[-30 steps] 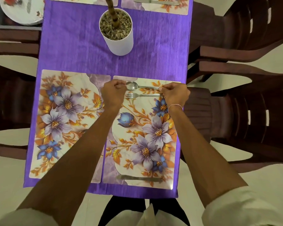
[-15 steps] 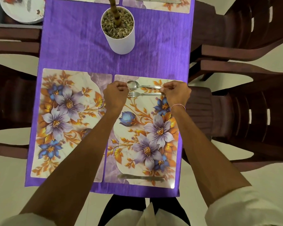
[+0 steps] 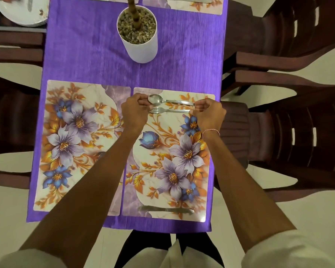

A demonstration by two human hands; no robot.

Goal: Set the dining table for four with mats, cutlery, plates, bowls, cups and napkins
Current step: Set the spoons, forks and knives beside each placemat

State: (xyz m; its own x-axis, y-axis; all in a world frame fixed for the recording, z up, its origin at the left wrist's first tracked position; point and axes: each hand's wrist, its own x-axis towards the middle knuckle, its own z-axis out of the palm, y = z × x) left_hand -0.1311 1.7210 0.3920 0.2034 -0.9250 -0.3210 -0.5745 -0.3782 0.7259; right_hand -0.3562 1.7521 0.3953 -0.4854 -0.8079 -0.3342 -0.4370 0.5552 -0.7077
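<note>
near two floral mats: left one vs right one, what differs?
The right mat carries cutlery: a spoon and fork along its far edge, a knife along its near edge; the left mat shows none. Both hands, left hand and right hand, are at the right mat's spoon and fork, not the left mat. Both share the same floral print.

Soft even indoor light, faint shadows; sharp centre, wide-angle bowing at edges
</note>
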